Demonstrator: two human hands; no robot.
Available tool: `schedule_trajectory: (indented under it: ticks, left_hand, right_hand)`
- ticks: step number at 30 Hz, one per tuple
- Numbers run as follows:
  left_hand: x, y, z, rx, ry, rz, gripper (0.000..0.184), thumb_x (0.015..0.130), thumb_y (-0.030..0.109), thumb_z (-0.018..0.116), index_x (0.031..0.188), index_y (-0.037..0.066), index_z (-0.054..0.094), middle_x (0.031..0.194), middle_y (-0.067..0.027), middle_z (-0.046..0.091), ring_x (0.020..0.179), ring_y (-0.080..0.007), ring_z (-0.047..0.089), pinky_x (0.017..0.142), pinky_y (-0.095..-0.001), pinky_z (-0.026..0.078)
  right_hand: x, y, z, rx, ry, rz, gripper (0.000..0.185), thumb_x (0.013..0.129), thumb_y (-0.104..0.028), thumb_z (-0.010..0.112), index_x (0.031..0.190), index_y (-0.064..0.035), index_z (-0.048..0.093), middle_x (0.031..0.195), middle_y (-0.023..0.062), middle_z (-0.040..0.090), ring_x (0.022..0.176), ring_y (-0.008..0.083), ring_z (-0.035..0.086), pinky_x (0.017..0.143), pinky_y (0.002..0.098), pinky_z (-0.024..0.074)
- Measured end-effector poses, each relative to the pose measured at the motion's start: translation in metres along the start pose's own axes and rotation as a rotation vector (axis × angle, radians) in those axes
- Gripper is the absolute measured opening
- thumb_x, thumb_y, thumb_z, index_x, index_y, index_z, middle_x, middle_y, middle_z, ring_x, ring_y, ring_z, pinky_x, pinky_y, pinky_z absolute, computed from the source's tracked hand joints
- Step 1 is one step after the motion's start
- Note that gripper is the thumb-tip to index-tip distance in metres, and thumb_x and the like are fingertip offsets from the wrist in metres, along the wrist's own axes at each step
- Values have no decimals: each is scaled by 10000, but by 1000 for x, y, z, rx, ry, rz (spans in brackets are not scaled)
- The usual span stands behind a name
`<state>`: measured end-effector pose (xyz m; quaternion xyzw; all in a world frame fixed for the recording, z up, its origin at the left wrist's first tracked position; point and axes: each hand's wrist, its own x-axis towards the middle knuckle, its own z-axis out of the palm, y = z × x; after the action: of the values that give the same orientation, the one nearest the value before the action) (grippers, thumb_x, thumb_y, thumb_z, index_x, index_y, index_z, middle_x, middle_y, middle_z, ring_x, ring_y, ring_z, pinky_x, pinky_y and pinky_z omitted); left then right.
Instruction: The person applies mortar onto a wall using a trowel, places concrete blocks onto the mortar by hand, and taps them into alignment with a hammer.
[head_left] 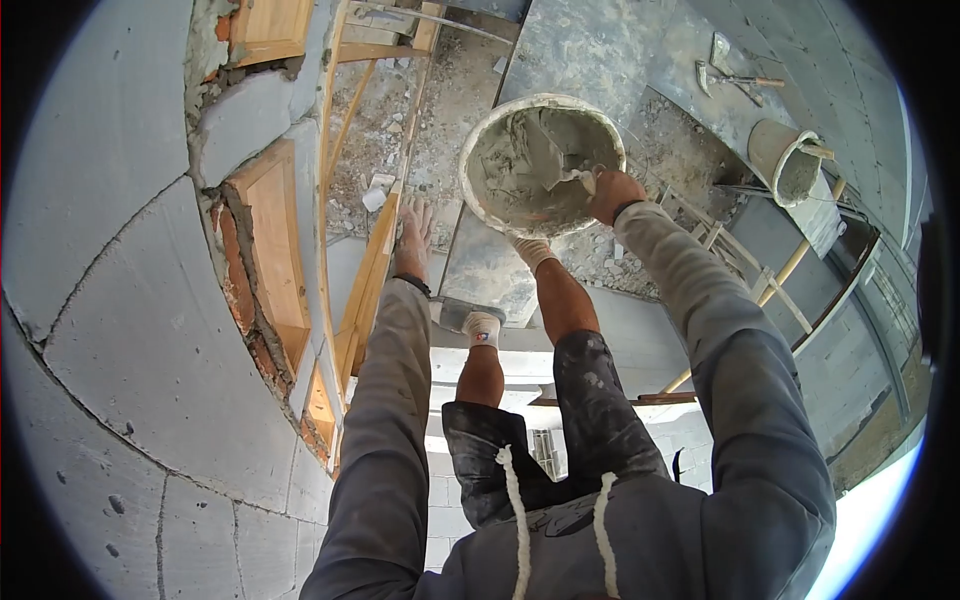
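Note:
My right hand (613, 194) is closed round the handle of a trowel (550, 162) at the right rim of a large round bucket (478, 207). Grey wet mortar (505, 165) fills much of the bucket, and the trowel's blade is smeared with it. To the left, my left hand (413, 238) has its fingers stretched out beside a wooden beam (374, 270). Whether its palm presses on the beam I cannot tell. Both of my feet stand just below the bucket on a grey board (478, 262).
A wall of grey blocks (140, 300) rises on the left, with wooden pieces (270, 245) set in it. At the right stand a smaller bucket (770, 150) and a hammer (735, 79) on a board. Rubble (625, 265) covers the ground below.

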<state>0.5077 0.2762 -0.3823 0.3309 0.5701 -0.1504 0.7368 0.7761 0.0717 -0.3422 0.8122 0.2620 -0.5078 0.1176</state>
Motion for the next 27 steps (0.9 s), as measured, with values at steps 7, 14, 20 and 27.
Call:
schedule_trajectory:
  ticks: [7,14,20,27]
  left_hand:
    - [45,21,66,59,-48,175,892,869,706,196,1453,36,127,1507,-158,151,1390,-300,158,1120,-403,97]
    - [42,30,64,-16,17,240,811,926,593,312,1344,-101,333,1393,-174,381,1251,-207,412,1044,-281,295]
    - [43,26,42,166,-108,167,880,886,682,187,1424,-14,209,1458,-187,272,1364,-294,237,1116,-394,129]
    - [-62,-54,-72,107,156,268,693,920,574,361,1420,97,305,1444,-146,318,1315,-295,327,1072,-329,263]
  right_hand:
    - [-3,-53,82,331,38,181,392,755,-208,600,1073,-3,500,900,238,640,868,377,634,768,434,510]
    - [-1,-32,81,219,89,-77,399,710,-158,622,1048,-17,463,812,213,637,785,380,631,701,455,502]
    - [-9,7,65,24,166,-391,408,703,-175,606,1065,-10,517,815,197,639,787,363,633,685,445,502]
    - [-118,-5,-9,298,-30,-393,570,668,-319,646,1167,-68,534,821,262,622,817,392,620,731,439,483]
